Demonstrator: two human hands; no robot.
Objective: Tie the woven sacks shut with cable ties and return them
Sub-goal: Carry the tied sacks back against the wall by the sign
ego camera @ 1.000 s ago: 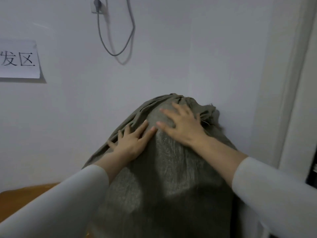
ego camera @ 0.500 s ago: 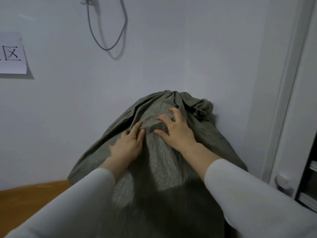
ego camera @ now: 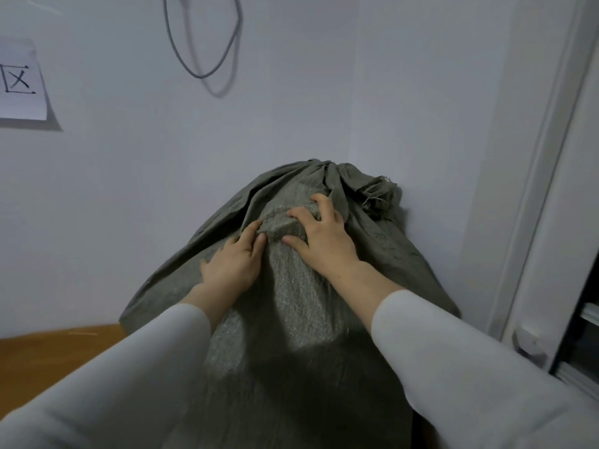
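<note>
A grey-green woven sack [ego camera: 291, 335] stands full against the white wall, in the corner beside a door frame. Its gathered neck [ego camera: 372, 189] sits at the top right with a frayed end; no cable tie shows on it. My left hand [ego camera: 231, 267] lies on the sack's upper front, fingers pushing into a raised fold. My right hand [ego camera: 324, 241] is just right of it, fingers curled and clawing the same fold. The fabric bunches up between the two hands. Both arms wear white sleeves.
A white door frame [ego camera: 534, 222] rises close on the right, with a small fitting [ego camera: 528, 343] low on it. A grey cable [ego camera: 201, 59] loops down the wall above. A paper sign [ego camera: 19, 89] hangs at the left. Wooden floor [ego camera: 48, 351] shows at lower left.
Both hands slid down from near the sack's top and went from flat to curled, bunching a fold between them. The view pulled back, showing more of the door frame.
</note>
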